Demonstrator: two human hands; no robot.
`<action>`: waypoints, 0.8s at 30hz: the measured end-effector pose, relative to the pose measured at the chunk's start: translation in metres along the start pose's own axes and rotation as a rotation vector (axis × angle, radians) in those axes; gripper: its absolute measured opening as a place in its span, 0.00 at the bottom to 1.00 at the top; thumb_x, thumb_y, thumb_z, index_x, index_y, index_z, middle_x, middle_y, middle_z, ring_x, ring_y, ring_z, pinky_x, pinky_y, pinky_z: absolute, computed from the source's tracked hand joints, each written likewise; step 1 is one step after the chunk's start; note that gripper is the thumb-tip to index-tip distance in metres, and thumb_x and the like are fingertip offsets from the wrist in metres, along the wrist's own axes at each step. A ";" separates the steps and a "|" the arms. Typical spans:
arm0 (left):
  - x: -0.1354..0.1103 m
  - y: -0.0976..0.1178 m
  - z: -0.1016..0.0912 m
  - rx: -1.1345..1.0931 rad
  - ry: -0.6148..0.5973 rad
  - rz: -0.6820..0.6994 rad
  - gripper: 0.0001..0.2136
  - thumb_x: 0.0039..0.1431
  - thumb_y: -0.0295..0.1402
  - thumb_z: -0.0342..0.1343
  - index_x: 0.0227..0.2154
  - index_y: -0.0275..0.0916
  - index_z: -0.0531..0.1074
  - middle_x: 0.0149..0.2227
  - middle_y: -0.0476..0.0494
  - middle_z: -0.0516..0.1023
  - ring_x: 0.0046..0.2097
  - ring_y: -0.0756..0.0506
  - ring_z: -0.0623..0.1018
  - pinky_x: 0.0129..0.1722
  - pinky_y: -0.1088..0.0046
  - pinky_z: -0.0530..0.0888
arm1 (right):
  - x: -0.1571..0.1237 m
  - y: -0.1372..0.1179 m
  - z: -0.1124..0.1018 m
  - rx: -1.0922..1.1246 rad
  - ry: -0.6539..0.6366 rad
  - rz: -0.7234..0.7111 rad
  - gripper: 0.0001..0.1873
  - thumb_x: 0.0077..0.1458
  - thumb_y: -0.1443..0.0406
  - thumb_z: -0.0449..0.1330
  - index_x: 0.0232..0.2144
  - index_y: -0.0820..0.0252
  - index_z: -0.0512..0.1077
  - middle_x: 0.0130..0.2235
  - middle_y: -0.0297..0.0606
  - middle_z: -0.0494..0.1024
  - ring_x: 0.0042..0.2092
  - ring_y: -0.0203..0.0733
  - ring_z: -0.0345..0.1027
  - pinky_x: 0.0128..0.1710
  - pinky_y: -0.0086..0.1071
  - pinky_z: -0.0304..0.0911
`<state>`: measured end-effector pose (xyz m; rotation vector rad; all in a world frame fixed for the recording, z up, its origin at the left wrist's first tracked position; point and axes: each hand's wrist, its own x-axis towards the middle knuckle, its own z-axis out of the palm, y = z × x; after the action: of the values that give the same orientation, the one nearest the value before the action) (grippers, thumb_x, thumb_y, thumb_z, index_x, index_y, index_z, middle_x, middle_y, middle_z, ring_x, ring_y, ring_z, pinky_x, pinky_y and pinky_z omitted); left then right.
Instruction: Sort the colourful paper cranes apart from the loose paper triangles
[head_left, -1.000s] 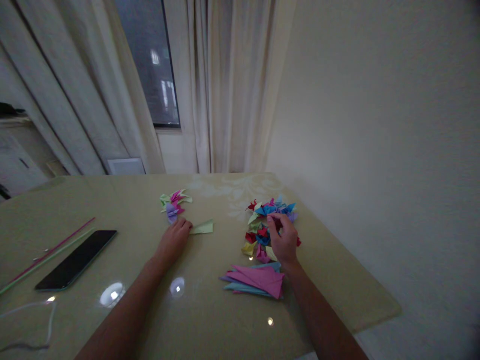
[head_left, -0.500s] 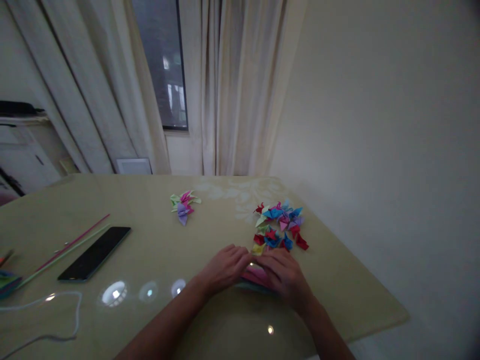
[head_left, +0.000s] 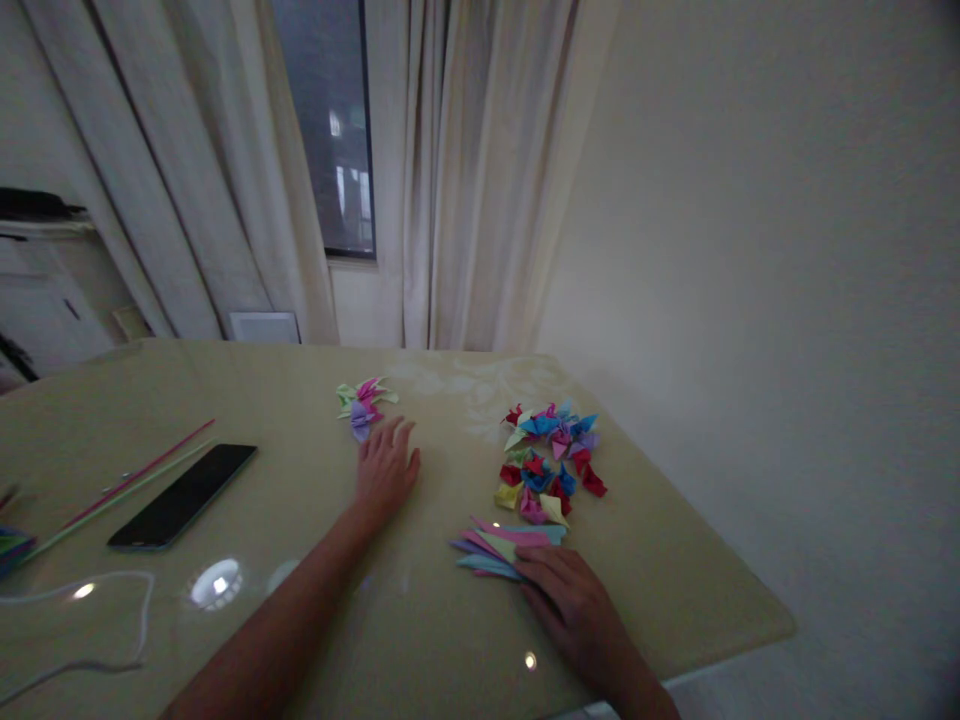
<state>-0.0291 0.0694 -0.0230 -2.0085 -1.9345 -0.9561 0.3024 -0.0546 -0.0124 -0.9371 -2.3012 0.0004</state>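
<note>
My left hand (head_left: 385,468) reaches over the table with its fingers spread and nothing in them. Just beyond its fingertips lies a small cluster of paper cranes (head_left: 364,404) in green, pink and purple. Nearer the front edge, my right hand (head_left: 574,605) has its fingers closed over the right end of a bundle of folded paper pieces (head_left: 499,550). Pink, green, blue and purple points fan out to the left from that bundle. Beyond it sits a larger pile of paper cranes (head_left: 551,450) in red, blue, yellow, pink and purple.
On the left of the glossy table (head_left: 300,400) lies a dark phone (head_left: 184,497), with thin pink and green sticks (head_left: 135,490) beside it. A white cable (head_left: 146,610) curls at the front left. A wall (head_left: 712,350) runs along the table's right side; curtains (head_left: 495,180) hang behind.
My left hand has left the papers and moved forward and left, its fingers opening. My right hand stays at the bundle, which now shows fanned out. The view has shifted slightly.
</note>
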 end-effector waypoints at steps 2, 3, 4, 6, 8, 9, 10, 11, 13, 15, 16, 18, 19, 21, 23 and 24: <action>0.015 -0.024 0.001 0.066 0.080 -0.101 0.28 0.67 0.41 0.55 0.67 0.38 0.66 0.71 0.25 0.64 0.70 0.26 0.64 0.66 0.42 0.61 | 0.000 -0.001 0.000 -0.028 -0.007 -0.009 0.20 0.66 0.69 0.60 0.58 0.49 0.77 0.54 0.41 0.84 0.53 0.50 0.80 0.55 0.45 0.77; 0.024 -0.036 0.002 0.092 0.108 -0.139 0.30 0.67 0.44 0.55 0.68 0.38 0.64 0.73 0.25 0.61 0.72 0.25 0.62 0.67 0.41 0.58 | 0.000 0.000 0.000 -0.047 -0.014 -0.016 0.21 0.66 0.68 0.61 0.59 0.49 0.76 0.56 0.41 0.83 0.55 0.51 0.80 0.55 0.45 0.77; 0.032 -0.047 0.002 0.113 0.124 -0.175 0.31 0.67 0.46 0.54 0.69 0.39 0.64 0.74 0.25 0.58 0.73 0.25 0.60 0.68 0.39 0.57 | -0.001 0.000 0.000 -0.069 -0.024 -0.020 0.23 0.65 0.68 0.61 0.61 0.50 0.75 0.57 0.42 0.82 0.56 0.52 0.79 0.56 0.45 0.76; 0.051 -0.068 0.002 0.142 0.119 -0.254 0.30 0.68 0.49 0.51 0.69 0.41 0.65 0.75 0.25 0.57 0.74 0.25 0.58 0.67 0.37 0.56 | -0.002 0.002 0.001 -0.112 -0.035 -0.026 0.25 0.64 0.67 0.62 0.63 0.51 0.73 0.60 0.44 0.80 0.58 0.54 0.77 0.56 0.45 0.76; 0.069 -0.087 0.004 0.131 0.077 -0.333 0.31 0.69 0.52 0.48 0.67 0.41 0.68 0.74 0.25 0.58 0.73 0.23 0.59 0.66 0.33 0.58 | -0.005 0.005 0.004 -0.143 -0.038 -0.033 0.26 0.64 0.65 0.63 0.63 0.52 0.72 0.61 0.44 0.79 0.58 0.54 0.77 0.56 0.45 0.76; 0.078 -0.096 0.005 0.110 0.048 -0.363 0.32 0.69 0.54 0.46 0.67 0.41 0.68 0.74 0.25 0.59 0.72 0.22 0.60 0.65 0.32 0.59 | -0.006 0.008 0.005 -0.153 -0.034 -0.040 0.27 0.63 0.65 0.63 0.63 0.52 0.71 0.61 0.44 0.79 0.58 0.54 0.77 0.56 0.45 0.76; 0.087 -0.104 0.007 0.085 0.016 -0.388 0.33 0.69 0.56 0.45 0.67 0.41 0.68 0.74 0.25 0.60 0.72 0.22 0.61 0.64 0.32 0.60 | -0.007 0.010 0.007 -0.160 -0.030 -0.050 0.27 0.63 0.64 0.64 0.64 0.53 0.71 0.61 0.45 0.79 0.58 0.54 0.77 0.56 0.45 0.75; 0.095 -0.112 0.010 0.062 -0.028 -0.396 0.33 0.68 0.57 0.44 0.67 0.42 0.68 0.73 0.26 0.62 0.71 0.22 0.63 0.63 0.32 0.62 | -0.008 0.013 0.009 -0.164 -0.026 -0.061 0.28 0.62 0.64 0.64 0.64 0.53 0.71 0.62 0.45 0.79 0.58 0.54 0.77 0.56 0.44 0.75; 0.106 -0.123 0.016 0.028 -0.141 -0.330 0.33 0.68 0.56 0.44 0.65 0.41 0.71 0.68 0.26 0.69 0.66 0.23 0.70 0.62 0.36 0.67 | -0.009 0.017 0.012 -0.173 -0.028 -0.078 0.29 0.61 0.62 0.65 0.65 0.54 0.71 0.62 0.45 0.78 0.59 0.54 0.77 0.57 0.43 0.75; 0.110 -0.128 0.021 -0.004 -0.256 -0.180 0.29 0.65 0.55 0.48 0.58 0.41 0.77 0.60 0.30 0.78 0.60 0.28 0.77 0.60 0.46 0.71 | -0.008 0.019 0.013 -0.183 -0.047 -0.082 0.32 0.61 0.61 0.66 0.66 0.55 0.69 0.64 0.46 0.76 0.60 0.55 0.75 0.57 0.43 0.74; 0.109 -0.128 0.023 -0.027 -0.295 -0.088 0.27 0.64 0.55 0.50 0.54 0.41 0.79 0.56 0.32 0.81 0.57 0.31 0.79 0.59 0.51 0.73 | -0.007 0.019 0.013 -0.185 -0.060 -0.079 0.33 0.60 0.60 0.66 0.67 0.55 0.68 0.64 0.47 0.76 0.61 0.56 0.75 0.57 0.43 0.74; 0.101 -0.124 0.023 -0.085 -0.316 0.078 0.25 0.63 0.54 0.53 0.50 0.41 0.80 0.52 0.35 0.82 0.53 0.35 0.80 0.58 0.58 0.74 | -0.005 0.018 0.012 -0.170 -0.098 -0.075 0.35 0.60 0.60 0.67 0.67 0.57 0.67 0.63 0.47 0.77 0.59 0.55 0.76 0.57 0.42 0.74; 0.094 -0.121 0.021 -0.112 -0.310 0.148 0.23 0.63 0.52 0.54 0.50 0.41 0.80 0.52 0.35 0.82 0.54 0.36 0.79 0.58 0.59 0.73 | -0.005 0.017 0.011 -0.152 -0.117 -0.077 0.35 0.60 0.60 0.67 0.67 0.57 0.67 0.62 0.46 0.79 0.58 0.54 0.77 0.57 0.41 0.74; 0.074 -0.111 0.013 -0.157 -0.286 0.264 0.22 0.64 0.49 0.56 0.52 0.42 0.78 0.54 0.35 0.80 0.57 0.35 0.76 0.61 0.56 0.71 | -0.004 0.015 0.009 -0.104 -0.146 -0.078 0.32 0.60 0.61 0.67 0.65 0.56 0.68 0.57 0.44 0.83 0.55 0.52 0.79 0.56 0.39 0.74; 0.050 -0.100 0.002 -0.188 -0.270 0.318 0.22 0.62 0.48 0.58 0.55 0.43 0.76 0.58 0.35 0.77 0.61 0.34 0.73 0.64 0.54 0.69 | -0.004 0.013 0.008 -0.058 -0.167 -0.070 0.28 0.61 0.61 0.67 0.62 0.54 0.71 0.54 0.42 0.84 0.52 0.50 0.79 0.55 0.37 0.74; 0.037 -0.095 -0.004 -0.203 -0.271 0.336 0.24 0.62 0.48 0.60 0.57 0.44 0.74 0.59 0.35 0.76 0.62 0.34 0.71 0.65 0.53 0.68 | -0.004 0.013 0.007 -0.046 -0.170 -0.062 0.27 0.61 0.61 0.67 0.61 0.53 0.71 0.54 0.41 0.84 0.52 0.50 0.79 0.55 0.37 0.74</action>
<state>-0.1223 0.1097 -0.0264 -2.5918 -1.5858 -0.8591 0.3084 -0.0461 -0.0233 -0.9200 -2.4955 0.0010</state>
